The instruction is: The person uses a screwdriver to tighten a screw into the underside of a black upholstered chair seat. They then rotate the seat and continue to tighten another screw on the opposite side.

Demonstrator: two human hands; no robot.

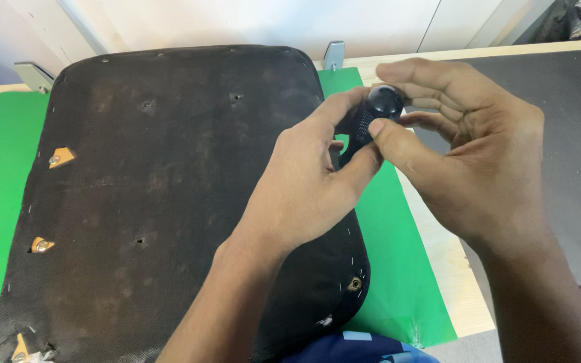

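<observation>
- I see a pale wooden table (pixel 438 242) against a white wall (pixel 250 20); a green sheet (pixel 398 269) covers it, a grey mat (pixel 573 134) lies at 3 o'clock.
- A black seat base (pixel 156 202), fabric stapled, fills the sheet.
- Near 1 o'clock, my left hand (pixel 304 188) and right hand (pixel 465 154) both pinch a small black knob (pixel 378 111); round, glossy cap, ribbed stem.

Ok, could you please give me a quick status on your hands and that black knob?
Left hand and right hand both pinching the black knob. Knob held above the black seat panel and green mat. Nothing in the way.
</observation>
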